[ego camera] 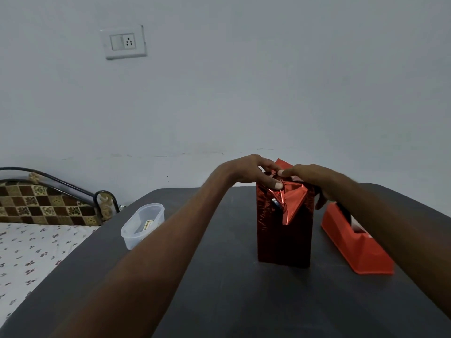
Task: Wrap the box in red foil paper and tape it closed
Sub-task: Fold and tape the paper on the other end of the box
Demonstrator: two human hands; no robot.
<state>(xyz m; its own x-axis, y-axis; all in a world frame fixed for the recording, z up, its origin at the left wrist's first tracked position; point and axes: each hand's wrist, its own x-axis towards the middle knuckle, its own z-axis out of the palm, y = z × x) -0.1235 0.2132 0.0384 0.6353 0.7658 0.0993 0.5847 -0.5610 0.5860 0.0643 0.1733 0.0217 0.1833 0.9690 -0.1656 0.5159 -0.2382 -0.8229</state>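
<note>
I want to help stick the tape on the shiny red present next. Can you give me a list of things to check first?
1. Box standing upright on the table: ok.
2. Top foil flaps held down by left hand and right hand: ok, both are pressing on top.
3. Front triangle flap lying flat: not ok, it sticks out loose and a gap shows beside it.
4. Tape dispenser close by: ok, it sits right of the box.
5. A free hand to pull tape: not ok, both are busy.
6. Tape piece already cut: cannot tell.
</note>
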